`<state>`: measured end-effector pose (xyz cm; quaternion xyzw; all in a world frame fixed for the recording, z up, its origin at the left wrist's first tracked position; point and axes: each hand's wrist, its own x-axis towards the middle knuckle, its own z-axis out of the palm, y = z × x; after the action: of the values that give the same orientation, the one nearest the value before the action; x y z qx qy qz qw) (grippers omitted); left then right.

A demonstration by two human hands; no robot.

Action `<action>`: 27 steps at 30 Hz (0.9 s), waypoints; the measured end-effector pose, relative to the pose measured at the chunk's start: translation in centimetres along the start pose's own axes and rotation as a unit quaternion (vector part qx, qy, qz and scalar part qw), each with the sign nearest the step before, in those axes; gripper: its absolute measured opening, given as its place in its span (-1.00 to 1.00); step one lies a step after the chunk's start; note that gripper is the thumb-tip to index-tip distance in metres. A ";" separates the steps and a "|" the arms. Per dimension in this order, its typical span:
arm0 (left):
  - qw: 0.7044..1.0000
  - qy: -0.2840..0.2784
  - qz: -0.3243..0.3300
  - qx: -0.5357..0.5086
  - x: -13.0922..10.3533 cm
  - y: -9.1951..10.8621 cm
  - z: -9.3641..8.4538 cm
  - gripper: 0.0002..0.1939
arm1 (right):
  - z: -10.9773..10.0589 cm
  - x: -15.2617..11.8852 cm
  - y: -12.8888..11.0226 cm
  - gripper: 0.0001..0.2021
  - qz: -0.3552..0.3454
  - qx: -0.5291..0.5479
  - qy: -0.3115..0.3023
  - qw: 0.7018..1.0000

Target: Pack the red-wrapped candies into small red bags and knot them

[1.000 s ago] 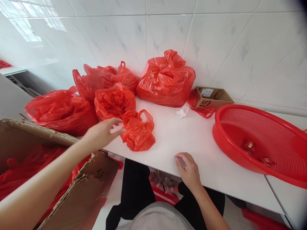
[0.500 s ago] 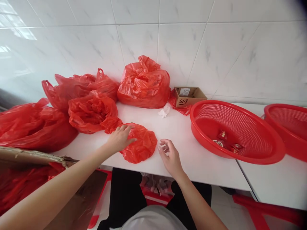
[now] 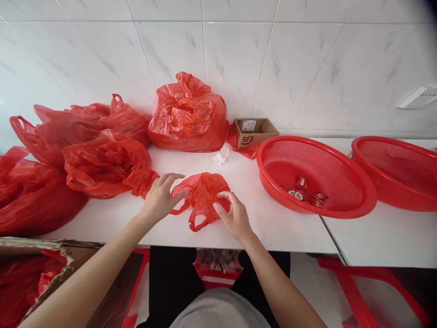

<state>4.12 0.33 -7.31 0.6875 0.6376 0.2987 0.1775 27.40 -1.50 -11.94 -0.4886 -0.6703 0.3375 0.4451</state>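
Note:
A small red plastic bag (image 3: 206, 196) lies crumpled on the white table, its loop handles toward the front edge. At its left side is my left hand (image 3: 163, 197), thumb and fingers spread apart with nothing between them. My right hand (image 3: 235, 214) is at the bag's right side, its curled fingertips over the edge of the plastic, thumb and fingers apart. Whether those fingertips touch the bag is not clear. Beyond the hands lies a crumpled white tissue (image 3: 221, 155).
Full red bags (image 3: 187, 120) stand along the wall and at the left. A small cardboard box (image 3: 254, 134) is behind a red basket (image 3: 316, 175) holding several small packets. Another basket (image 3: 403, 173) is at the far right. An open carton (image 3: 73, 259) sits at the lower left.
The small bag has changed from a rounded, flat shape to a bunched one with its handles showing. My right hand has moved onto its right edge. The view has shifted right.

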 end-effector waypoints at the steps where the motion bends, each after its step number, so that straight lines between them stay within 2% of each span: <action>1: 1.000 -0.005 -0.025 -0.014 0.1 -0.4 0.5 -0.37 | 0.0 -0.1 0.0 -0.64 0.002 -0.004 -0.002 1.000; 3: 0.991 -0.006 -0.097 -0.087 -0.1 -1.0 1.9 -0.19 | 0.7 -0.3 0.2 -0.54 -0.007 -0.029 -0.016 0.999; 5: 0.970 0.017 -0.160 -0.182 -0.7 -1.4 3.3 -0.16 | 1.8 -0.5 0.8 -0.45 -0.027 -0.065 -0.027 0.997; 6: 0.959 0.030 -0.176 -0.222 -1.1 -1.5 3.9 -0.16 | 2.3 -0.5 1.2 -0.50 -0.033 -0.078 -0.033 0.996; 8: 0.938 0.042 -0.187 -0.287 -1.7 -2.0 4.3 -0.17 | 2.5 -0.4 2.0 -0.74 -0.035 -0.084 -0.041 0.995; 10: 0.906 0.078 -0.203 -0.364 -2.1 -2.8 3.8 -0.28 | 1.5 -0.1 2.7 -0.85 -0.009 -0.023 -0.054 0.998; 14: 0.816 0.202 -0.258 -0.476 -2.3 -5.0 1.2 -0.76 | -2.5 0.4 4.2 -0.78 0.074 0.186 -0.024 0.979; 17: 0.771 0.218 -0.287 -0.524 -2.7 -5.1 -0.5 -0.91 | -5.0 0.4 4.6 -0.75 0.101 0.202 0.016 0.974; 20: 0.762 0.182 -0.292 -0.549 -3.5 -3.2 -1.0 -0.92 | -6.7 -0.4 2.6 -0.75 0.088 0.150 0.086 0.981; 23: 0.771 0.154 -0.274 -0.554 -4.1 -0.3 -0.8 -0.85 | -7.3 -1.8 -1.9 -0.73 -0.015 0.048 0.199 0.979; 24: 0.776 0.145 -0.267 -0.553 -4.3 0.8 -0.7 -0.84 | -7.1 -2.2 -3.5 -0.72 -0.059 0.019 0.197 0.978; 25: 0.782 0.134 -0.260 -0.551 -4.4 1.7 -0.5 -0.82 | -6.6 -2.6 -5.0 -0.71 -0.098 0.002 0.155 0.983; 27: 0.802 0.104 -0.242 -0.536 -4.8 3.2 -0.3 -0.77 | -5.1 -2.9 -6.7 -0.67 -0.153 -0.019 0.005 0.988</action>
<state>6.35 -4.79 -5.93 0.2705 0.5359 0.6102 0.5170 30.16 -6.18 -4.82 -0.3906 -0.7408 0.2506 0.4857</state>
